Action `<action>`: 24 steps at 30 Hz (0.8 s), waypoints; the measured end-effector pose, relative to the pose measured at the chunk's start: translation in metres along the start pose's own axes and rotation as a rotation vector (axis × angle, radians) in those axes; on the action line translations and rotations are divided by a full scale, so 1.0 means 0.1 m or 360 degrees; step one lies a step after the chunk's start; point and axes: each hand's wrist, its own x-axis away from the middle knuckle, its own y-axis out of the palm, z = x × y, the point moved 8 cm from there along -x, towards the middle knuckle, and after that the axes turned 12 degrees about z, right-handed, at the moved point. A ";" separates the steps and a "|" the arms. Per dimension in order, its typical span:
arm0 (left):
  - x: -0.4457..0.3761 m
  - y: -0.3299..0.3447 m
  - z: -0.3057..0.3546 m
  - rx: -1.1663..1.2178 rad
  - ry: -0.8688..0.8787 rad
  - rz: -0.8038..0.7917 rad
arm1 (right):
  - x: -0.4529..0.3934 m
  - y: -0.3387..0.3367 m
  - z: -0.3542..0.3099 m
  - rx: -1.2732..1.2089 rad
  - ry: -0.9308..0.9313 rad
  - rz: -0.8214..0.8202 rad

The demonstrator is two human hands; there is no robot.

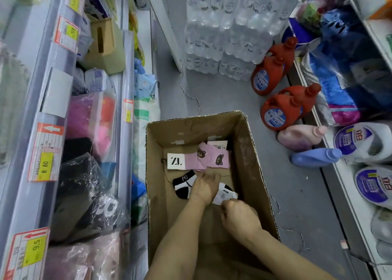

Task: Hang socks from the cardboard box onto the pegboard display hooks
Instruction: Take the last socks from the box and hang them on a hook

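- Cardboard box [250, 152] on the floor holds only a few pairs: pink socks [209, 157] and black-and-white socks [183, 184].
- Left hand [204, 185] rests on the black-and-white pair, fingers curled onto it.
- Right hand [238, 215] pinches its paper label [224, 193].
- No pegboard in sight; hanging remains, box nearly emptied.

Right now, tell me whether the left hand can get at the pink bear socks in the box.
Probably yes. The left hand rests on the black-and-white socks, just short of the pink bear socks, which lie uncovered in the open cardboard box.
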 end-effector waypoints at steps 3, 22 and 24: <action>0.11 -0.13 -0.18 0.0453 -0.0378 -0.0046 | -0.07 0.13 0.12 -0.0269 0.0306 -0.0102; 0.59 0.24 -1.06 0.2815 -0.2814 0.0765 | -0.16 0.12 0.37 -0.2040 0.1043 0.0445; 0.46 0.30 -1.07 0.2884 -0.2887 0.0839 | -0.15 0.16 0.39 -0.2038 0.1040 0.0434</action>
